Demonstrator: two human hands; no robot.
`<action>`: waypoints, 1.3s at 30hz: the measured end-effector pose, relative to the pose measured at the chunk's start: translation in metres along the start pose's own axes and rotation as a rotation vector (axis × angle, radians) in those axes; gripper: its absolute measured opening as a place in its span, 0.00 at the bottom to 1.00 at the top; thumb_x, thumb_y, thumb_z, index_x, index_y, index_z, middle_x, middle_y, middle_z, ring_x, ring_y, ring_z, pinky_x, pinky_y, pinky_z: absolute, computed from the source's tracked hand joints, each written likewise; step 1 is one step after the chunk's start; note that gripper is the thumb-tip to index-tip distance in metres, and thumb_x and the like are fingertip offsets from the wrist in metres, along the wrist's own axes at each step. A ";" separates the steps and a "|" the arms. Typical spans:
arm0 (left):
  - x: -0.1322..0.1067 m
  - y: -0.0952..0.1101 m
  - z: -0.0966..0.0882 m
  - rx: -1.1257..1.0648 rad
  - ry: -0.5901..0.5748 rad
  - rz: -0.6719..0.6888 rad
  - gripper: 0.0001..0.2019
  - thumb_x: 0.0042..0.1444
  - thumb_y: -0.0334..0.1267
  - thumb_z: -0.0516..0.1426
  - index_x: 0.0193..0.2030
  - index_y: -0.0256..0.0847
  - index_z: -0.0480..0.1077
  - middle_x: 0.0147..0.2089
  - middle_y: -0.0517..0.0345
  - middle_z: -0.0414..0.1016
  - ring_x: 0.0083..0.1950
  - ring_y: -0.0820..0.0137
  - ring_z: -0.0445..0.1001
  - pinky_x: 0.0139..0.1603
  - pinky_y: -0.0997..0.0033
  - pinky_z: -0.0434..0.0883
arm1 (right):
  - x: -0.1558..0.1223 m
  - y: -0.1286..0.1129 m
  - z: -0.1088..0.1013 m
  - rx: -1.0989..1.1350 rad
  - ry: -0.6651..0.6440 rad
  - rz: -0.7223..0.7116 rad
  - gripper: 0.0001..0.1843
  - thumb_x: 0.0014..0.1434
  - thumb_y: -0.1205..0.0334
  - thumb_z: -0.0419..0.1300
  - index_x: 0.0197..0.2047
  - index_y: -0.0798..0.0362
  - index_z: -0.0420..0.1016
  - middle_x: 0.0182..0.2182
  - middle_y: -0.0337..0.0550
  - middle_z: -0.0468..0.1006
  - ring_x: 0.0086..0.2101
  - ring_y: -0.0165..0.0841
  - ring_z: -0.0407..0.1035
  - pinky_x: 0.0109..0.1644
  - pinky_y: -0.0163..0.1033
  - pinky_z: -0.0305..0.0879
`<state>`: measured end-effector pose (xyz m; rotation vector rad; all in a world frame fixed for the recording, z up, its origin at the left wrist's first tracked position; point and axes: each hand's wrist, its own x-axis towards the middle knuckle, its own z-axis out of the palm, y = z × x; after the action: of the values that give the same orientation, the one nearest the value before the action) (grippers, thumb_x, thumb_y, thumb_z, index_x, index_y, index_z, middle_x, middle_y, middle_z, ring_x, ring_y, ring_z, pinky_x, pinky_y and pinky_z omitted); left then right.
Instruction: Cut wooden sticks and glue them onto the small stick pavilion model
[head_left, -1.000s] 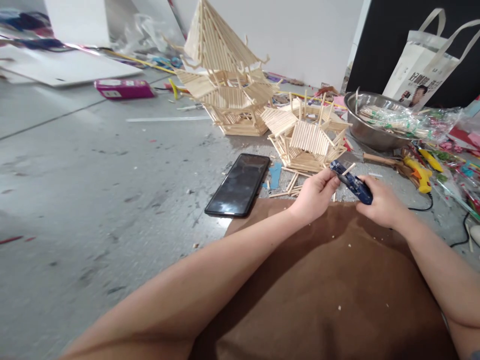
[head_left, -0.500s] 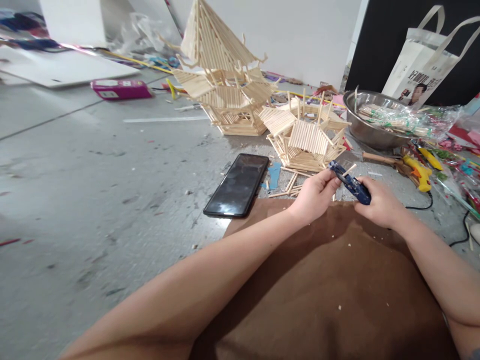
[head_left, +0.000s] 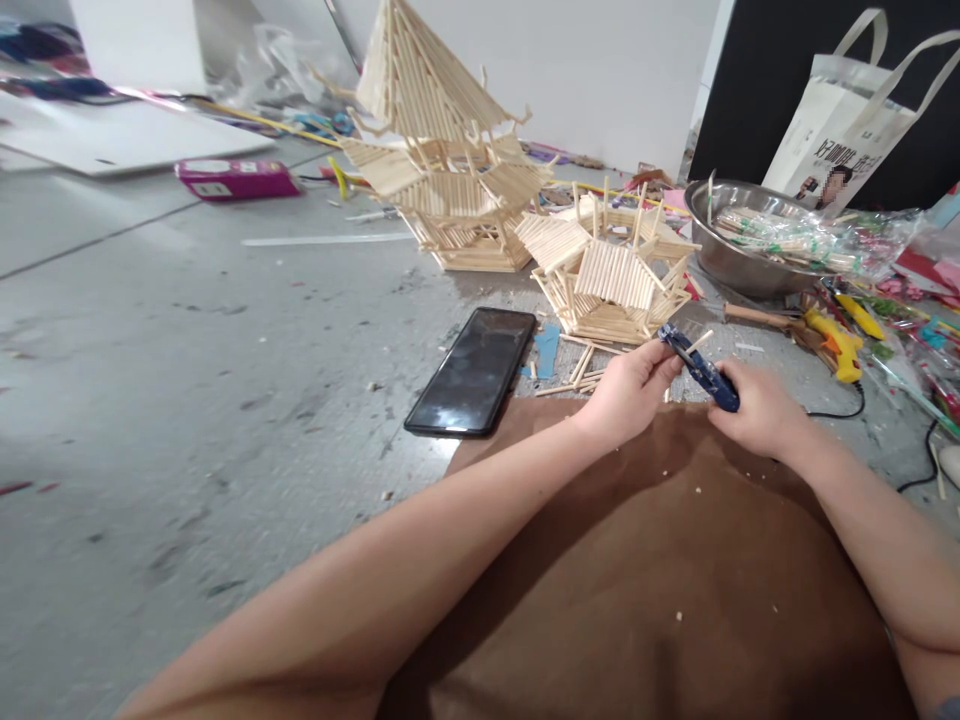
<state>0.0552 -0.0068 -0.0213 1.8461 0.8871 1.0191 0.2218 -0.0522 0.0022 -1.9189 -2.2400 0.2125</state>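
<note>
My right hand (head_left: 757, 408) is closed round the handles of blue cutting pliers (head_left: 697, 365). A short wooden stick (head_left: 699, 342) sits in the pliers' jaws. My left hand (head_left: 628, 390) pinches that stick at the jaws, fingers closed. Both hands hover over the brown cloth (head_left: 660, 560) on my lap, just in front of a small stick-built model (head_left: 611, 275). A taller stick pagoda (head_left: 442, 150) stands behind it.
A black phone (head_left: 472, 370) lies on the grey floor left of my hands, with loose sticks (head_left: 581, 368) beside it. A steel bowl (head_left: 739, 265) of packed sticks, a yellow glue gun (head_left: 836, 345) and a white tote bag (head_left: 847, 120) are at the right. A pink box (head_left: 236, 180) lies far left.
The view has shifted slightly; my hands, the pliers and the stick stay in almost the same place.
</note>
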 end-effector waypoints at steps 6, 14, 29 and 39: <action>-0.002 0.002 -0.001 0.086 0.015 0.022 0.10 0.55 0.38 0.47 0.27 0.37 0.63 0.23 0.62 0.63 0.26 0.77 0.60 0.28 0.78 0.59 | 0.000 -0.002 0.003 -0.050 -0.013 0.058 0.07 0.48 0.57 0.51 0.30 0.51 0.62 0.24 0.43 0.72 0.26 0.35 0.66 0.28 0.37 0.53; 0.003 -0.007 -0.002 0.361 -0.025 -0.015 0.14 0.56 0.41 0.46 0.26 0.37 0.65 0.21 0.61 0.64 0.24 0.75 0.61 0.26 0.76 0.58 | 0.007 0.008 0.000 -0.185 -0.061 0.181 0.11 0.50 0.55 0.51 0.35 0.51 0.66 0.27 0.46 0.75 0.28 0.39 0.69 0.26 0.38 0.53; 0.000 -0.018 -0.001 1.018 -0.258 0.124 0.12 0.55 0.32 0.46 0.35 0.38 0.70 0.38 0.49 0.71 0.43 0.63 0.67 0.36 0.67 0.65 | 0.023 0.041 0.026 -0.375 0.082 0.079 0.35 0.55 0.42 0.43 0.55 0.61 0.59 0.54 0.62 0.62 0.54 0.50 0.55 0.51 0.53 0.53; -0.030 0.012 0.020 0.827 -0.434 0.576 0.15 0.59 0.39 0.44 0.45 0.42 0.68 0.40 0.52 0.70 0.38 0.69 0.65 0.31 0.71 0.63 | -0.009 0.040 -0.048 -0.202 -0.230 0.080 0.09 0.54 0.54 0.50 0.33 0.48 0.69 0.27 0.38 0.75 0.29 0.33 0.68 0.30 0.36 0.58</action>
<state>0.0622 -0.0439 -0.0266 2.9962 0.5374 0.5229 0.2728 -0.0550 0.0395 -2.1907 -2.4131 0.2377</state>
